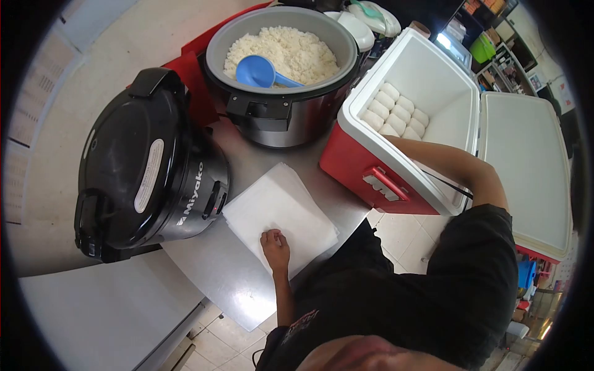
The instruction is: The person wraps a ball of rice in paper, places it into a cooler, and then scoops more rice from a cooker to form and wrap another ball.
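Observation:
My left hand rests on a stack of white paper sheets on the metal table, its fingers curled together and nothing visible in them. The sheets lie flat and slightly fanned. My right arm reaches over the near wall of a red and white cooler, and the hand is hidden inside. Beside that hidden hand, rows of white wrapped bundles fill the far end of the cooler.
A large open pot of white rice with a blue scoop stands behind the paper. At left is a closed black Miyako cooker. The cooler's open lid hangs at right. The metal table ends near my body.

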`<action>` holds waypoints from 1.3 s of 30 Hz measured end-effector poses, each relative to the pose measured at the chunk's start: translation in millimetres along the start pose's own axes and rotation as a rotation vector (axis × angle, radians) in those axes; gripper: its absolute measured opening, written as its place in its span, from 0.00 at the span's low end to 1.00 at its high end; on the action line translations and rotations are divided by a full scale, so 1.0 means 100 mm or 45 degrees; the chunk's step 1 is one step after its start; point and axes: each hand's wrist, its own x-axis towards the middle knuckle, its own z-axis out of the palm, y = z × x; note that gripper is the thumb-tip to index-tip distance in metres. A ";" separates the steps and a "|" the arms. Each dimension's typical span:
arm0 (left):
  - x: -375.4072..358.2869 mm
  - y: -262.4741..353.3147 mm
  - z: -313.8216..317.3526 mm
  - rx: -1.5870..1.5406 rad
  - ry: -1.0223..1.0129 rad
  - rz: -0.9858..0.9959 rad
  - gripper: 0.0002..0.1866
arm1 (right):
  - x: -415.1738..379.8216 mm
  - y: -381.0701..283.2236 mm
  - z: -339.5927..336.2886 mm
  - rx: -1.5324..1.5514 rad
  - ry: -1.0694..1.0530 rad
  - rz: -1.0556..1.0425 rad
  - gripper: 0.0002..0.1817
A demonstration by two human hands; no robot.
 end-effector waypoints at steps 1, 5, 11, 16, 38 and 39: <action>0.00 0.00 0.01 -0.012 0.003 -0.002 0.05 | 0.02 0.01 -0.05 -0.013 -0.036 -0.038 0.23; 0.00 0.02 -0.02 0.023 0.004 0.001 0.07 | 0.18 0.28 -0.67 -0.435 -0.413 -0.425 0.22; 0.79 0.76 -0.13 -0.438 0.326 0.083 0.16 | -0.11 -1.47 -2.40 -0.560 0.194 -0.081 0.11; 2.07 1.91 -0.24 -1.267 0.513 0.194 0.41 | 1.30 -1.92 -1.52 -0.687 0.214 -0.590 0.21; 2.55 2.05 -0.17 -1.310 0.519 0.152 0.33 | 2.20 -2.23 -1.66 -0.626 0.463 -0.627 0.16; 2.53 2.03 -0.19 -1.250 0.509 0.166 0.33 | 2.11 -2.22 -1.56 -0.564 0.465 -0.721 0.17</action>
